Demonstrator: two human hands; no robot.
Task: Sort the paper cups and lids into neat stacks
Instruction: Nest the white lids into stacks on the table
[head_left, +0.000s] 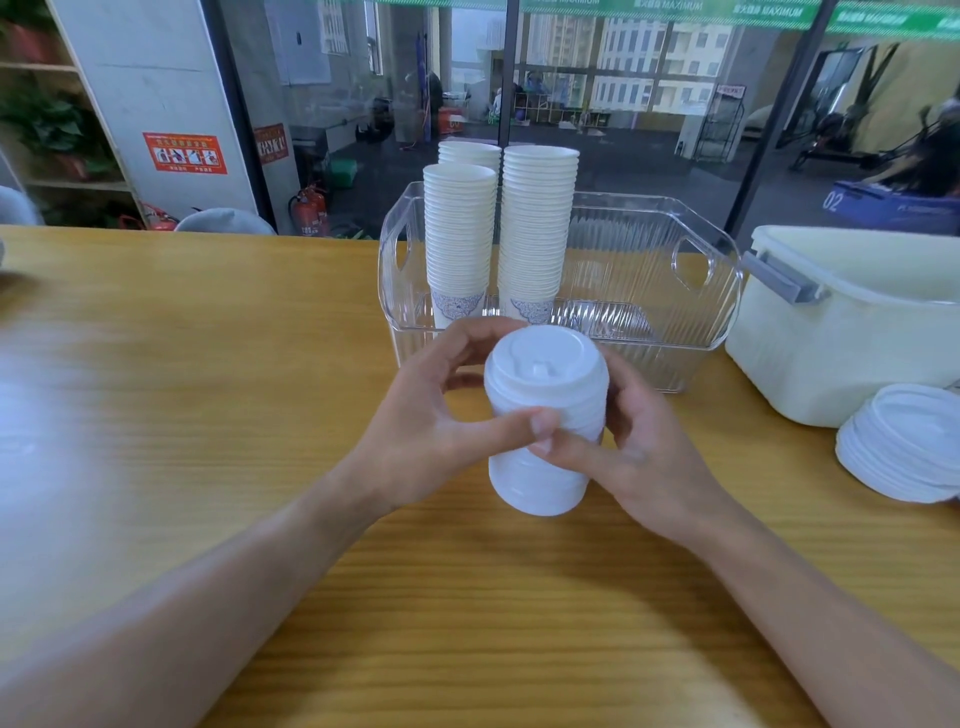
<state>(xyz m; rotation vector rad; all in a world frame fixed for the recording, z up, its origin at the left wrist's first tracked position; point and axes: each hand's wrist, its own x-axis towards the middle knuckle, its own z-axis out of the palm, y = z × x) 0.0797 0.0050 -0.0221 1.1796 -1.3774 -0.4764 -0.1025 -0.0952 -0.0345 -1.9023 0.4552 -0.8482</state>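
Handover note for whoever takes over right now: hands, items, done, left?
Left hand and right hand both grip the lid stack above the table.
Done: three cup stacks stand in the clear bin.
Left: put down the held lids; a loose lid pile lies at the right by the white tub, not yet neat.

A tall white lid stack (545, 415) stands upright just above the worktop (208, 364), nested, sip-hole top facing up. Three cup stacks (537, 228) of white cups, the bottom cups blue-patterned, stand upright in the clear bin (649, 291). A low, slumped lid pile (904, 447) lies at the right edge.
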